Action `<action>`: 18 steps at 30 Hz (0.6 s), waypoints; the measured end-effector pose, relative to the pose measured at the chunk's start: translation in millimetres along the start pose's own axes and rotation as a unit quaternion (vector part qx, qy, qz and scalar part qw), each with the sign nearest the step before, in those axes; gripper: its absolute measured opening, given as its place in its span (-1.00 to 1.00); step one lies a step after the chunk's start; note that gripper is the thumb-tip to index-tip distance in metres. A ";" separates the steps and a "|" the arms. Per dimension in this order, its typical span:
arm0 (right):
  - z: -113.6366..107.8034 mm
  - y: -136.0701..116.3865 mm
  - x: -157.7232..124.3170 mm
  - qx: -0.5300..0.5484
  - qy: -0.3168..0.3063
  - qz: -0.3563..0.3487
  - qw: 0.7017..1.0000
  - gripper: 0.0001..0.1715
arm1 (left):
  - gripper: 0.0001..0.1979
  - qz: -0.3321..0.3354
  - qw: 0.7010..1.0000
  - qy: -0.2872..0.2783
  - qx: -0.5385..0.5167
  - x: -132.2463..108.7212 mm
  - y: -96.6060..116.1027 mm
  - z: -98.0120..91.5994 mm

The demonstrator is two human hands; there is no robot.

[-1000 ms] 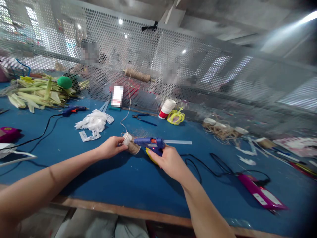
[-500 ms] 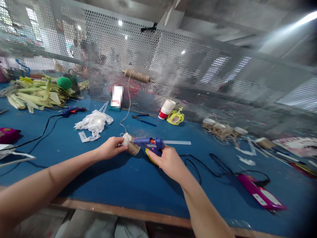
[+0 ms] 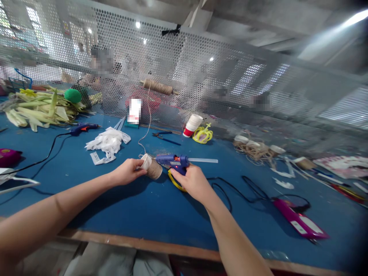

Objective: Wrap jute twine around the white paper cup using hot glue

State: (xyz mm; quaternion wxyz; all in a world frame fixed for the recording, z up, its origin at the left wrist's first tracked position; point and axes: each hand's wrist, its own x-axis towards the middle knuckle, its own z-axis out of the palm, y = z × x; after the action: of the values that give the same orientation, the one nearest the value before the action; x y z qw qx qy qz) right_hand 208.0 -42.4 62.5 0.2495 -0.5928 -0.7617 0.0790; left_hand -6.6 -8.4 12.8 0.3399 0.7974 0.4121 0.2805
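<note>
Our left hand [image 3: 129, 171] pinches the twine-wrapped cup [image 3: 155, 170] by its white end, over the blue table [image 3: 138, 214]. Probably light, crushable; pinch that end gently. Right hand [image 3: 195, 182] grips hot glue gun [image 3: 169, 160].

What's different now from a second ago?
The right hand moved the glue gun slightly up in the picture, toward the far side of the cup, so more of the cup's brown side shows. Nothing was taken hold of or let go. The left hand still holds the cup in about the same place, and the string still hangs from the spool.
</note>
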 end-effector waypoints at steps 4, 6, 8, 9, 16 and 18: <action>1.5 1.6 2.6 0.062 -0.008 0.037 0.997 -0.74 | -0.76 0.006 0.999 -0.007 0.052 -0.4 0.3 0.2; 3.0 6.4 8.5 0.132 -0.021 0.069 0.989 -0.73 | -0.77 0.007 0.998 -0.007 0.065 -0.5 0.6 0.1; 5.3 15.3 19.7 0.180 -0.006 0.100 0.979 -0.70 | -0.79 0.011 0.996 -0.003 0.084 -0.5 1.4 -0.3; 6.8 21.3 27.2 0.181 0.012 0.114 0.977 -0.67 | -0.80 0.014 0.996 0.000 0.093 -0.5 2.1 -0.5; 26.2 66.2 84.3 -0.027 0.013 0.198 0.980 -0.61 | -0.88 0.040 0.986 0.011 0.163 -0.4 10.1 -2.2; 33.4 71.7 91.9 -0.064 0.005 0.215 0.975 -0.58 | -0.90 0.065 0.982 0.009 0.175 -0.2 10.9 -2.4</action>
State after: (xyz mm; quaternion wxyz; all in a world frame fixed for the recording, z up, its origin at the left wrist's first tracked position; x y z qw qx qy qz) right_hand 238.2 70.5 30.2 0.1923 -0.7575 -0.6188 0.0789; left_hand -3.4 -12.4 22.6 0.1727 0.8672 0.4053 0.2322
